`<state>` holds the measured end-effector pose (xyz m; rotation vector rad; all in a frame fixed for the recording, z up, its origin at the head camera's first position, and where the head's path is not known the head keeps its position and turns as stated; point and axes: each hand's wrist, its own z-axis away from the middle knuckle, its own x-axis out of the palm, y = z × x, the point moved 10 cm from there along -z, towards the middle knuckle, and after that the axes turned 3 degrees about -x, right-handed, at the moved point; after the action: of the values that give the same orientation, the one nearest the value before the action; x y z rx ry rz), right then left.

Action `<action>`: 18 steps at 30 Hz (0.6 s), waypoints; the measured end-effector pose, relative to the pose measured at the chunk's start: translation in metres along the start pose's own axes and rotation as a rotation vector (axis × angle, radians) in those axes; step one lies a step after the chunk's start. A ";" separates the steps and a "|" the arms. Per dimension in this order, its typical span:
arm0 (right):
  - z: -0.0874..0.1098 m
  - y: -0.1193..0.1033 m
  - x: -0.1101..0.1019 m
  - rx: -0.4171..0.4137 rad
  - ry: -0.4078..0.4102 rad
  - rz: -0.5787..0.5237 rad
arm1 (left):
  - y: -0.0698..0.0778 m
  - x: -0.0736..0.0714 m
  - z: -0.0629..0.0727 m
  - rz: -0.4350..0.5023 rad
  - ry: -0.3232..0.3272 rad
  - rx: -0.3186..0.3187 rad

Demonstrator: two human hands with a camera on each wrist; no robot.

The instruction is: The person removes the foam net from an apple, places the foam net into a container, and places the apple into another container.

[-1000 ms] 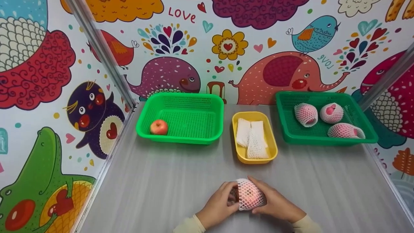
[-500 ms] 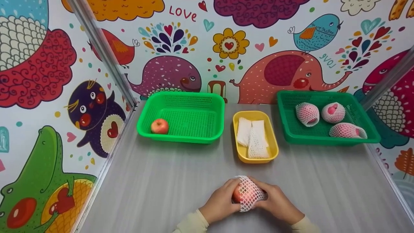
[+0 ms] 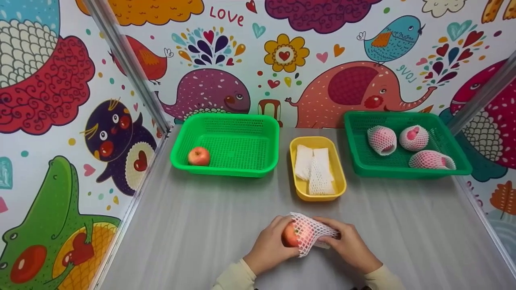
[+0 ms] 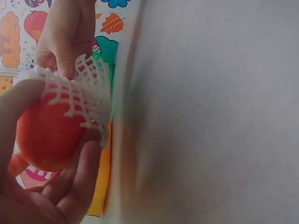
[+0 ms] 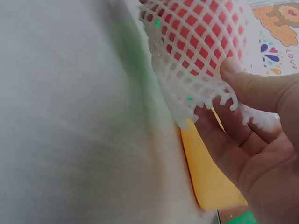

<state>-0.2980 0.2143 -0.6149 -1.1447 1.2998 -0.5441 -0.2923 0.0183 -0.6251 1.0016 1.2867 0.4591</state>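
My left hand (image 3: 268, 246) grips a red apple (image 3: 289, 235) low over the near part of the table. A white foam fruit net (image 3: 309, 230) covers the apple's right side, and its open left end flares beside the left fingers. With thumb and fingers, my right hand (image 3: 355, 246) pinches the narrowed right end of that net. In the left wrist view, the apple (image 4: 49, 135) shows bare red skin below the net's edge. The right wrist view shows red skin through the mesh (image 5: 201, 46), with the right thumb on the net's gathered end.
A bright green basket (image 3: 229, 174) at the back left holds one bare apple (image 3: 199, 156). Behind the hands, a yellow tray (image 3: 342, 186) contains folded foam nets (image 3: 320, 173). The dark green basket (image 3: 407, 172) at the back right has 3 netted fruits. Printed walls border the table.
The net has shifted rightward on the apple, baring its left side. My right hand has moved slightly right, stretching the net's end. My left hand keeps hold of the apple.
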 end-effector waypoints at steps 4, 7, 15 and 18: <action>0.001 0.005 -0.016 0.053 0.100 0.005 | -0.003 -0.003 0.001 0.034 -0.007 -0.018; 0.005 0.008 -0.030 0.087 0.179 0.045 | -0.005 -0.007 0.003 0.035 0.007 -0.009; 0.002 -0.005 -0.072 0.034 0.247 0.150 | -0.008 -0.013 0.009 -0.067 0.071 0.028; -0.003 -0.015 -0.093 -0.030 0.309 0.132 | -0.011 -0.013 0.011 -0.087 0.067 0.009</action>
<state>-0.3199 0.2861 -0.5584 -1.0170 1.6413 -0.6225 -0.2884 -0.0014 -0.6275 0.9408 1.3882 0.4234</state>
